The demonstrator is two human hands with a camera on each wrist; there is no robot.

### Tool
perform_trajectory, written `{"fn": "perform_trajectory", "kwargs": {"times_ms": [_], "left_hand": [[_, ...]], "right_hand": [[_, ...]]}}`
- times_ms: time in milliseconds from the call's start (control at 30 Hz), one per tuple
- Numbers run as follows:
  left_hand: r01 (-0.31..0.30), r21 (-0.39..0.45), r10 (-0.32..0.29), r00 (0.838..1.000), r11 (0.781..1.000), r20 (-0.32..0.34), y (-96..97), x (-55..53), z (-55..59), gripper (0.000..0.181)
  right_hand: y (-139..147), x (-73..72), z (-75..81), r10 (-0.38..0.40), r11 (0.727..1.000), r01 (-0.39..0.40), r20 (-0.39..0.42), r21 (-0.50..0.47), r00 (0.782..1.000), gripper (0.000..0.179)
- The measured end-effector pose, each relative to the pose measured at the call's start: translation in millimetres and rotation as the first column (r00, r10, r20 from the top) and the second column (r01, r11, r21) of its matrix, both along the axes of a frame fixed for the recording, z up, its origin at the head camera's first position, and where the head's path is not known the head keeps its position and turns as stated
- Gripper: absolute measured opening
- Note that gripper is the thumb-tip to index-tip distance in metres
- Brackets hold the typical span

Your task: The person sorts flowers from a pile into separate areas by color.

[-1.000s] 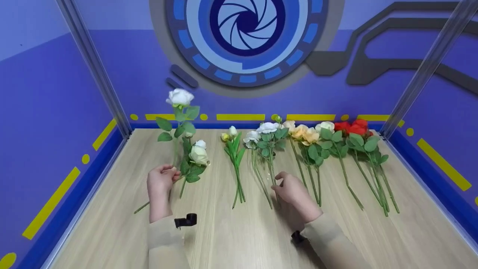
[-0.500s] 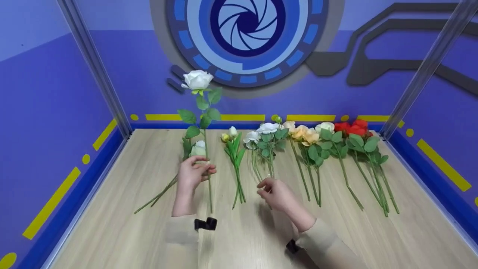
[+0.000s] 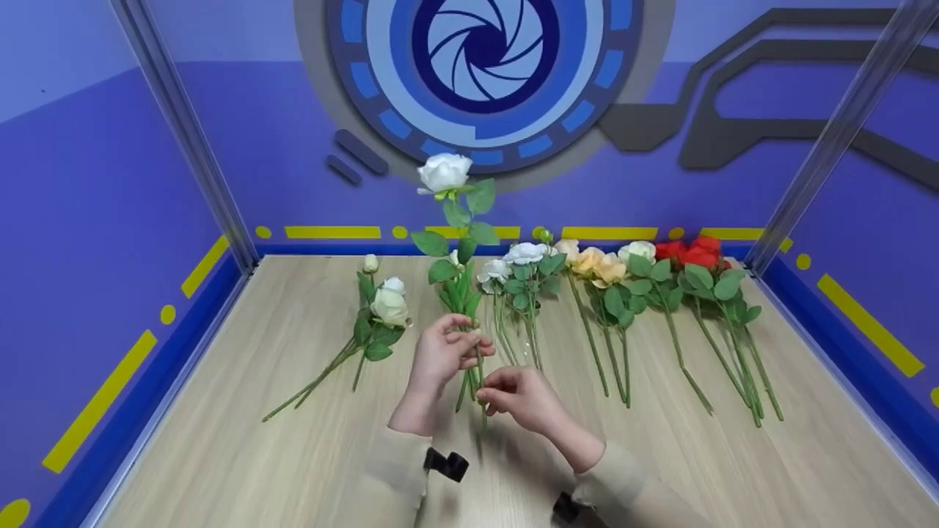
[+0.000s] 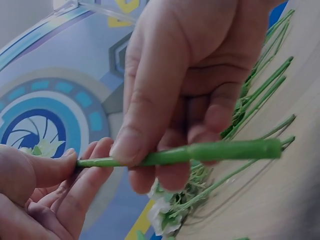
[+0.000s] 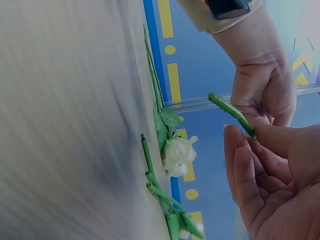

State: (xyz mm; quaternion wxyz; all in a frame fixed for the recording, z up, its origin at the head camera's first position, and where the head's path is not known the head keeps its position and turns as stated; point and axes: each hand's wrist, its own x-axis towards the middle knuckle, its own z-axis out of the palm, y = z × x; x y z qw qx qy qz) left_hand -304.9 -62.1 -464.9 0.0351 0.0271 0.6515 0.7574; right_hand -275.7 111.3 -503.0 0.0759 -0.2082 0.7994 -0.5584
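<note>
A white rose [image 3: 444, 173] with a long leafy stem stands upright above the middle of the table. Its stem is pinched by my left hand [image 3: 441, 353] partway down, below the leaves. Lower on that stem, my right hand [image 3: 524, 400] pinches it between thumb and fingertips. In the left wrist view, the cut end of the green stem [image 4: 235, 150] sticks out past the right hand's thumb. The right wrist view shows this stem end [image 5: 225, 106] too, free of the table. Behind the held rose lie green-leaved tulips [image 3: 458, 293], partly hidden.
Cream roses [image 3: 390, 304] lie on the wooden table [image 3: 220, 455] at the left. To the right come white flowers [image 3: 524, 254], peach flowers [image 3: 605, 265], another cream rose [image 3: 637, 251] and red flowers [image 3: 700, 251]. Blue panels [image 3: 257, 161] enclose the table's back and sides.
My left hand has carried the white rose from the left pile rightwards to the middle, raising it. My right hand has moved left and now pinches its lower stem.
</note>
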Motion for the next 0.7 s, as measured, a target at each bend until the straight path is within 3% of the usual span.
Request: {"fn": "perform_trajectory", "kwargs": {"times_ms": [100,233,367,467,533,600,667,700], "left_hand": [[0.009,-0.016,-0.009,1.0,1.0,-0.008,2.3,0.5,-1.3,0.022],[-0.019,-0.128,0.015,1.0,0.992,-0.027,-4.2,-1.5,-0.5,0.029],[-0.108,-0.247,0.095,0.993,0.963,-0.064,-18.6,-4.9,-0.2,0.027],[-0.198,-0.317,0.181,0.98,0.928,-0.08,-34.3,-10.2,-4.1,0.024],[-0.266,-0.377,0.246,0.964,0.887,-0.102,-47.6,-14.1,-8.4,0.022],[-0.34,-0.447,0.317,0.94,0.827,-0.128,-62.2,-17.8,-13.4,0.021],[-0.409,-0.521,0.384,0.909,0.749,-0.161,-77.9,-20.0,-19.1,0.021],[-0.433,-0.568,0.418,0.893,0.7,-0.166,-85.8,-20.0,-21.8,0.022]], "right_hand": [[2,-1.1,1.1,-0.007,1.0,0.007,0.008,-0.007,1.0,0.012],[8,-6.5,4.1,-0.034,0.999,0.034,-0.018,0.012,0.999,0.012],[18,-14.8,7.0,-0.095,0.995,0.095,-0.009,0.036,0.995,0.014],[28,-21.2,8.3,-0.141,0.989,0.14,0.015,0.045,0.99,0.014],[34,-25.5,8.8,-0.166,0.985,0.165,0.02,0.053,0.986,0.013],[40,-29.4,8.7,-0.199,0.978,0.198,0.021,0.07,0.98,0.012],[45,-32.7,8.0,-0.231,0.969,0.229,0.02,0.091,0.973,0.011],[47,-34.3,7.4,-0.249,0.964,0.246,0.02,0.104,0.968,0.01]]}}
